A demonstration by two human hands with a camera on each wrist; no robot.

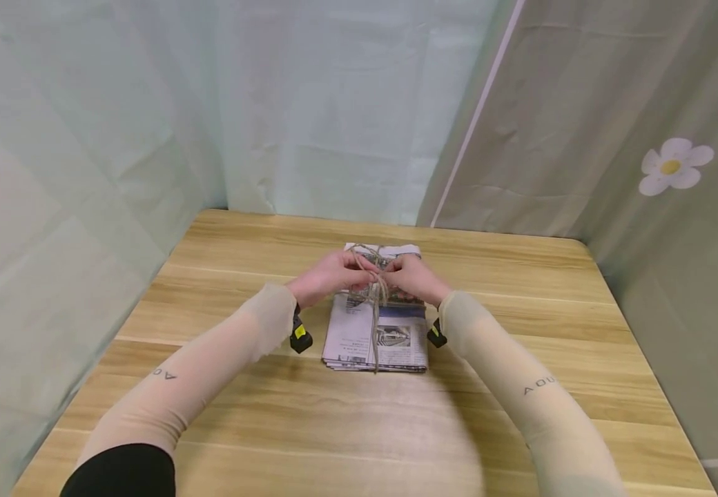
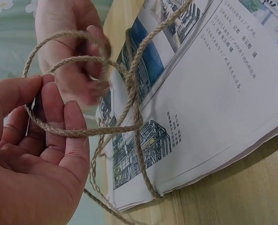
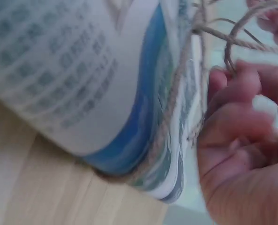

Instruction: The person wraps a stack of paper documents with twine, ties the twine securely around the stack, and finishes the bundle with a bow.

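A folded stack of newspapers [image 1: 376, 324] lies on the wooden table [image 1: 309, 414], bound lengthwise by brown jute twine [image 1: 375, 331]. Both hands meet over its far half. My left hand [image 1: 334, 275] holds a loop of twine [image 2: 78, 93] across its curled fingers [image 2: 59, 117]. My right hand [image 1: 410, 276] pinches the twine loops just opposite; in the left wrist view the right hand [image 2: 73, 51] is blurred behind the loops. The right wrist view shows the newspaper edge [image 3: 129, 117] wrapped by twine [image 3: 176, 93] and the right hand's curled fingers [image 3: 237, 126] on a strand.
Pale curtain cloth hangs around the table on the left, back and right; the right cloth has white flowers [image 1: 674, 166]. Small black devices sit at both wrists [image 1: 299, 337]. Bare wood surrounds the stack.
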